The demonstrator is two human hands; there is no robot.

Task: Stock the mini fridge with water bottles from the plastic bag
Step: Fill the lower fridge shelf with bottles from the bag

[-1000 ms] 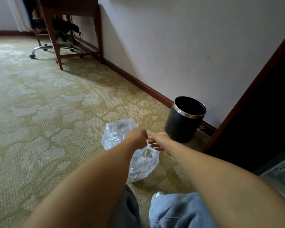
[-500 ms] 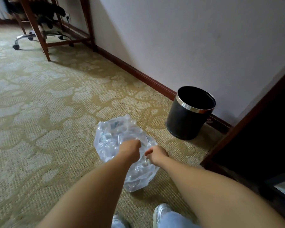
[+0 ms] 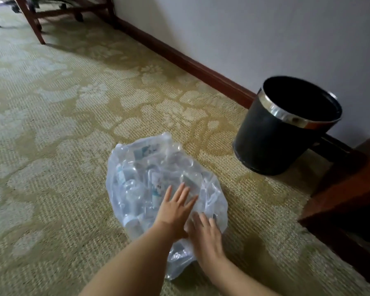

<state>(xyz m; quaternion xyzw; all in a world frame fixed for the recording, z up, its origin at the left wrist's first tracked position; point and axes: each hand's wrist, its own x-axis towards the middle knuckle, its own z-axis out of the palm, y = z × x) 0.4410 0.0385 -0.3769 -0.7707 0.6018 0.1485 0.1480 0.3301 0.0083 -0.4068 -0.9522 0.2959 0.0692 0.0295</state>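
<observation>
Left hand (image 3: 175, 208): fingers straight and spread, palm flat on top of the clear plastic bag (image 3: 141, 165). It grips nothing.
Right hand (image 3: 206, 233): also flat, fingers extended, resting on the near end of the bag just beside the left hand. It holds nothing either.

Judgement: neither hand has the bag's mouth. The flat palms look like they are steadying or feeling over the load, probably to find the opening or keep the bottles from rolling. Unloading has not started.

Bag: lies on its side on the floor, bulging. The loose film trails toward the person, which suggests the opening is at that near end, though this is not plainly visible.
Water bottles (image 3: 135, 190): all inside the bag, jumbled, with labels and pale caps showing through the film. No count is possible and none is out.

Mini fridge: not in view. A dark wooden cabinet (image 3: 350, 189) stands at the right edge; whether it houses the fridge cannot be told.

Surface: olive and cream floral carpet (image 3: 51, 146), soft enough to keep the bag from sliding.
Room: a black waste bin (image 3: 271, 142) with a metal rim stands near the bag, against the pale wall (image 3: 244, 28) and dark red baseboard (image 3: 190, 65). Wooden furniture legs (image 3: 33, 24) are far off at top left.
</observation>
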